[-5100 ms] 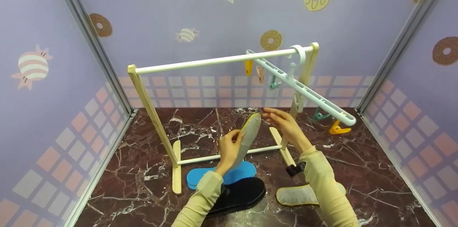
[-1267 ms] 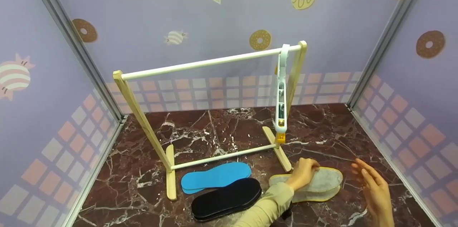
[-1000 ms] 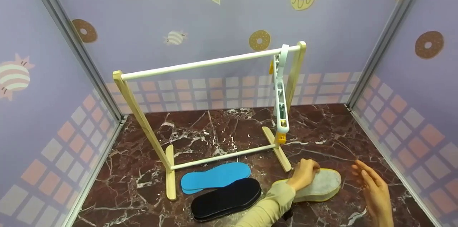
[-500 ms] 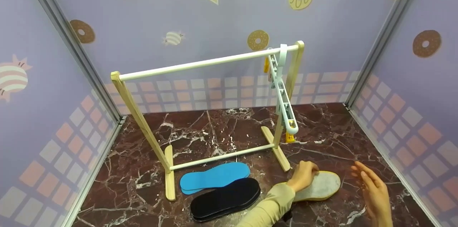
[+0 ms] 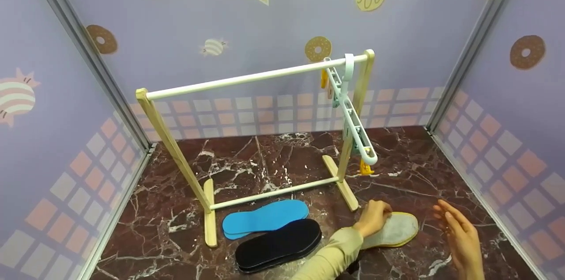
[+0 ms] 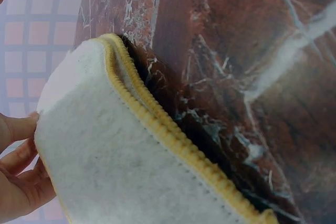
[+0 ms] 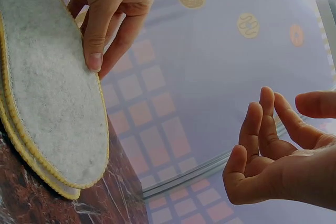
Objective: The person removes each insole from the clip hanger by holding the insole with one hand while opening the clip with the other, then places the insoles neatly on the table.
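Observation:
My left hand (image 5: 373,219) pinches the edge of a grey felt insole (image 5: 399,229) with yellow stitched trim, at the right of the table. A second insole of the same kind lies right under it; the left wrist view shows two yellow rims (image 6: 152,119) nearly lined up. In the right wrist view the thumb of the left hand (image 7: 113,3) lies on the upper face. My right hand (image 5: 463,238) is held to the right of the pair, apart from it. Its fingers are loosely bent around nothing, as the right hand (image 7: 283,156) shows in its wrist view.
Left of the pair lie stacked black insoles (image 5: 280,244), and behind them blue insoles (image 5: 265,219). A wooden rack (image 5: 260,76) stands behind. From its right end hangs a pale clip hanger (image 5: 353,116) with coloured clips, its near end jutting toward me. Patterned walls enclose the marble-look table (image 5: 176,227).
Earlier my left hand held the insole up in the air; now it is down over the other one, lowered slightly further this last second. The hanger's near end has swung right. My right hand barely moved lately.

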The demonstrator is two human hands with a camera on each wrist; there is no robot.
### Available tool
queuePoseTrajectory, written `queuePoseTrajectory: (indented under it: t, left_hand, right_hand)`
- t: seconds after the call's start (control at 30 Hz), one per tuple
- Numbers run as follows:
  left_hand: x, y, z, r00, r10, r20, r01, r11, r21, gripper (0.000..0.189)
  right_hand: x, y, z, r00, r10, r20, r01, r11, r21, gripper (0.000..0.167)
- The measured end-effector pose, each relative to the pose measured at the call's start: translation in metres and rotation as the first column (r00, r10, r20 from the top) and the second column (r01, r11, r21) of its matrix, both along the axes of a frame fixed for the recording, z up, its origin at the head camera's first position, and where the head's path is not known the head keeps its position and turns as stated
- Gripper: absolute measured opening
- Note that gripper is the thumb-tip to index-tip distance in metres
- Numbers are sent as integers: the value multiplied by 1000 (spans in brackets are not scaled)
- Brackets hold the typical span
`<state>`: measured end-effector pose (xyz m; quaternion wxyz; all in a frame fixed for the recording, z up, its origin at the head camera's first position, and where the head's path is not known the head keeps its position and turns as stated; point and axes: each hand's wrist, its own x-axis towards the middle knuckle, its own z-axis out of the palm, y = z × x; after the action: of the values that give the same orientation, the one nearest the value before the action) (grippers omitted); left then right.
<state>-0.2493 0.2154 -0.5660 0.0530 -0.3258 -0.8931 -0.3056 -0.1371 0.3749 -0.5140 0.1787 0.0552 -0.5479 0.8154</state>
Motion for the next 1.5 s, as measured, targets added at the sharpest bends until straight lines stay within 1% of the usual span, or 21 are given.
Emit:
queuePoseTrajectory:
  t: [0.17,0.27,0.4,0.57,0.73,0.9,1.1,1.23,1.3,1.4,1.5]
  left_hand:
    - [-1,-1,0,999,-38,-10,38,999,-10,16]
    - [-1,-1,-1,998,-58,-7,57,998,-18,23]
    - [-1,-1,-2,998,-57,10,58,998,-39,31]
    - [0,-2,-3,997,-49,52,52,998,-45,36]
    - [-1,-4,-5,995,-61,80,64,997,-38,40]
    - [-3,-7,-7,992,-106,72,109,993,-43,43]
    - [-7,-9,-11,987,-159,27,161,983,-83,40]
    - [-7,-12,-12,982,-188,12,188,978,-91,40]
    - [-7,-13,-12,980,-198,13,198,976,-96,40]
    - [-7,-15,-12,977,-210,21,211,969,-126,39]
    - [-7,-17,-13,970,-234,64,241,959,-147,39]
  right_hand:
    - [0,0,0,1000,6,10,-6,1000,0,33]
    - [0,0,-1,1000,-3,14,3,1000,30,33]
    - [-1,-1,-3,1000,-12,10,11,999,53,33]
    - [-1,-1,-4,1000,-5,8,5,1000,30,33]
    - [0,-1,-3,1000,4,18,-4,1000,20,33]
    - [-1,-3,-3,1000,12,21,-12,1000,1,32]
    - [-1,-4,-5,1000,15,8,-15,1000,-8,32]
    - [-2,-5,-5,1000,16,16,-16,1000,9,32]
    - [-3,-6,-5,1000,10,26,-11,1000,26,33]
    - [-3,-7,-5,999,12,33,-13,999,35,33]
    - [-3,-8,-6,999,22,23,-23,999,34,33]
